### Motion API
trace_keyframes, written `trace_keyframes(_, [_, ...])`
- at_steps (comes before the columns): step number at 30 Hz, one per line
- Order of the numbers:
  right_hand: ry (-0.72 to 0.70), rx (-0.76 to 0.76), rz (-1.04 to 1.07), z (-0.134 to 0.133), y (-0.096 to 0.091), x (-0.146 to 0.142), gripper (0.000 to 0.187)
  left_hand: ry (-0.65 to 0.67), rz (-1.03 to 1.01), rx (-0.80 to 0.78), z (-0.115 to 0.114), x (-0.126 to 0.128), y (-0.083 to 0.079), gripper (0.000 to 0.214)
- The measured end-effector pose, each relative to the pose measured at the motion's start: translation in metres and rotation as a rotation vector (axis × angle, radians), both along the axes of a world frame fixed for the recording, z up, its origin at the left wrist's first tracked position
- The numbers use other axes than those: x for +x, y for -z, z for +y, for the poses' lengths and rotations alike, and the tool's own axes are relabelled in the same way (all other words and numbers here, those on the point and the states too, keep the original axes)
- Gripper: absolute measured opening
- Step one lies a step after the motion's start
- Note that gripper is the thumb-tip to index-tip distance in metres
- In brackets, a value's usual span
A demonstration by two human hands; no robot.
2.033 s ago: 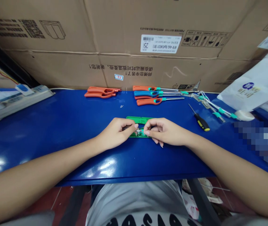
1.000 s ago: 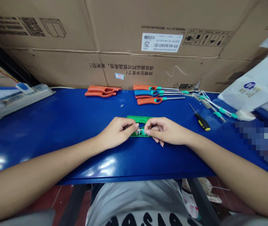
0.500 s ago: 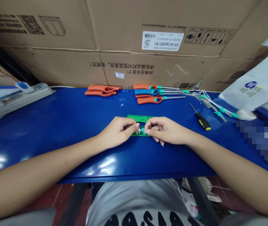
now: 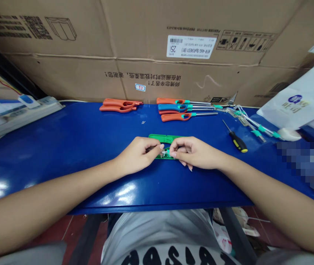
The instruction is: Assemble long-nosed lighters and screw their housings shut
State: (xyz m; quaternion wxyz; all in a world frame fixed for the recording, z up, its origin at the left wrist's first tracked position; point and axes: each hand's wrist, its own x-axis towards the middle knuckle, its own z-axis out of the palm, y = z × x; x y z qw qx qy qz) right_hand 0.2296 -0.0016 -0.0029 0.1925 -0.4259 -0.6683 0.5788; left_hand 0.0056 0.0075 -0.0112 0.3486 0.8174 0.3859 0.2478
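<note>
Carton (image 4: 145, 40), printed cardboard, along back edge of worktop (image 4: 71, 136); white bag (image 4: 307, 86), back right corner; long whitish block (image 4: 35, 114), back left corner.

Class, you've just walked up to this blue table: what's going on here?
A person's left hand and right hand pinch small parts, mostly hidden, over a green shell half. Another green piece lies just beyond. A screwdriver rests to the right, and lighters with metal tubes lie farther back, before a cardboard box.
</note>
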Motion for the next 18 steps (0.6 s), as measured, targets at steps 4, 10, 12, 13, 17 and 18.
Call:
trace_keyframes(4, [-0.001, -0.004, -0.003, 0.0000, -0.0005, -0.0003, 0.024, 0.002, 0.006, 0.014, -0.0003, 0.0003, 0.0000, 0.042])
trace_keyframes(10, [-0.004, 0.002, -0.005, 0.0002, 0.0003, -0.0002, 0.023, 0.005, 0.013, 0.026, 0.0000, 0.0007, 0.0007, 0.041])
trace_keyframes(12, [-0.005, 0.000, -0.006, 0.0005, 0.0005, 0.0000, 0.023, 0.005, 0.016, 0.034, 0.0002, 0.0007, 0.0008, 0.041])
trace_keyframes(13, [-0.007, 0.001, -0.006, 0.0007, 0.0005, 0.0001, 0.023, 0.004, 0.017, 0.037, 0.0003, 0.0008, 0.0008, 0.041])
trace_keyframes(17, [-0.012, 0.006, -0.009, 0.0007, -0.0001, 0.0004, 0.022, 0.005, 0.022, 0.041, -0.0003, 0.0010, 0.0005, 0.041])
trace_keyframes(18, [-0.014, 0.007, -0.012, 0.0005, -0.0003, 0.0004, 0.021, 0.004, 0.023, 0.043, -0.0006, 0.0010, 0.0005, 0.041])
